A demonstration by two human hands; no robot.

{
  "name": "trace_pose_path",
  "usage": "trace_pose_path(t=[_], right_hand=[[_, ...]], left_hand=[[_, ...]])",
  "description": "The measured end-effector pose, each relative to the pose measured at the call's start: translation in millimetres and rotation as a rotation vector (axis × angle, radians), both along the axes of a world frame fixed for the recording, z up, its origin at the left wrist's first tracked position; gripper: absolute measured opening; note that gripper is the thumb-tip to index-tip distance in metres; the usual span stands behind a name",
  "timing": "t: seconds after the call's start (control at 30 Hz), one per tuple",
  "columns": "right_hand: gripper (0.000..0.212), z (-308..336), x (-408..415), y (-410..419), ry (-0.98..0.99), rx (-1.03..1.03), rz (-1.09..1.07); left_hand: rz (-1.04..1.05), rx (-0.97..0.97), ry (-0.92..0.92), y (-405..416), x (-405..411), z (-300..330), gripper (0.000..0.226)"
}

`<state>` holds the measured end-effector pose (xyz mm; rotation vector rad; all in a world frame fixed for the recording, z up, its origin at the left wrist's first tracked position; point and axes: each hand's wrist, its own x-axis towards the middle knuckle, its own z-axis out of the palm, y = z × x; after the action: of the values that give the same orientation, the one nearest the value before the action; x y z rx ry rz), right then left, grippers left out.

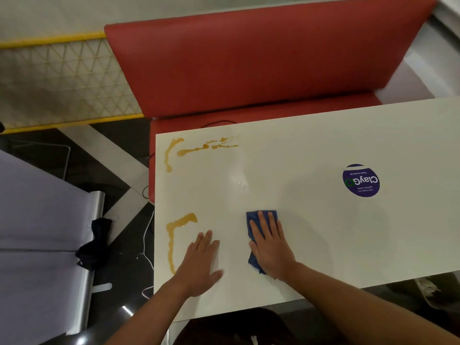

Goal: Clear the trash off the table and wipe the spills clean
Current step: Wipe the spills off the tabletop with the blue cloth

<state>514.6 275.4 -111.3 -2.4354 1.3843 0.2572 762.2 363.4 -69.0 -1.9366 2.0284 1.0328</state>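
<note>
Two brown spills can be seen on the white table point(311, 150): a far spill point(199, 149) by the far left corner and a near spill point(174, 235) along the left edge. Both look unwiped, so most wiping seems left to do. No trash is seen on the table. The blue cloth point(258, 217) is pressed down under the flat right hand point(270, 245), right of the near spill. The left hand point(201, 262) is laid flat, fingers straight, just beside that spill.
</note>
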Motion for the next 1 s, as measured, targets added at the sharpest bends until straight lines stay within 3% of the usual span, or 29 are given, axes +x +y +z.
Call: trace_pose_path(t=[0.2, 0.3, 0.4, 0.57, 0.77, 1.0], right_hand=[[0.068, -2, 46, -129, 0.016, -0.042, -0.096], [0.076, -5, 73, -152, 0.051, -0.028, -0.093], [0.067, -6, 77, -117, 0.009, -0.122, -0.043], [0.061, -10, 49, -13, -0.041, -0.069, 0.121], [0.057, -4, 39, -43, -0.042, -0.041, 0.261], [0.056, -13, 80, -163, -0.090, -0.102, 0.088]], left_hand=[[0.045, -0.016, 0.028, -3, 1, 2, 0.075], [0.069, -0.048, 0.095, -13, 8, 7, 0.068], [0.186, -0.130, 0.199, -39, 26, 6, 0.059], [0.263, -0.325, 0.203, -121, 52, -5, 0.056], [0.283, -0.448, 0.045, -205, 64, -32, 0.062], [0.378, -0.452, -0.064, -227, 69, -50, 0.061]])
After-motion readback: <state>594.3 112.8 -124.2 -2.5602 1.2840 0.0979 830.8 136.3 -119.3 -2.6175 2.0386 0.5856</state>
